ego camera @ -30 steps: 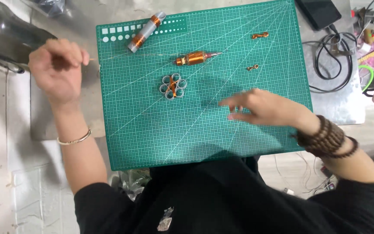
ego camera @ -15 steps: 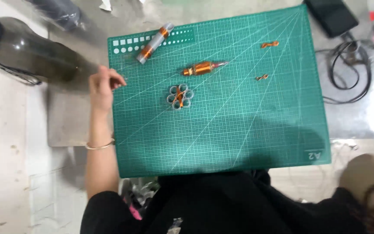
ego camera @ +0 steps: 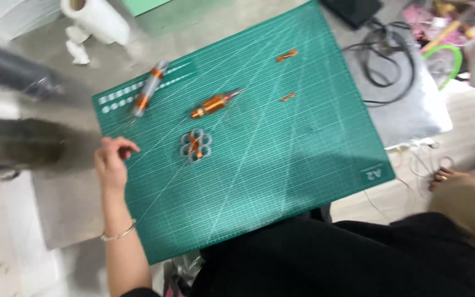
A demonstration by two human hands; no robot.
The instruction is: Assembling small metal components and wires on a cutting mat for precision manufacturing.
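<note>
A green cutting mat point(ego camera: 281, 165) covers the table. My left hand point(ego camera: 112, 160) rests at the mat's left edge with its fingers curled, thumb near forefinger; I cannot tell if anything thin is between them. Just right of it lies a flower-shaped cluster of grey tubes with an orange centre point(ego camera: 195, 146). Farther up the mat are a copper-wound spindle point(ego camera: 214, 103) and a grey cylinder with orange bands point(ego camera: 148, 88). My right hand point(ego camera: 445, 176) is off the mat at the far right, blurred, beside thin white cords point(ego camera: 413, 159).
Two small orange pieces point(ego camera: 287, 55) point(ego camera: 288, 97) lie on the mat's far right part. Black cables point(ego camera: 386, 60) sit on a grey metal sheet point(ego camera: 419, 115). A white paper roll point(ego camera: 95, 19) is at the top left; a dark blurred bulky object point(ego camera: 17, 110) stands left.
The view has swung and tilted, so the mat now sits at an angle. My left hand has slid a little nearer along the mat's left edge. My right hand's fingers have come into view at the right.
</note>
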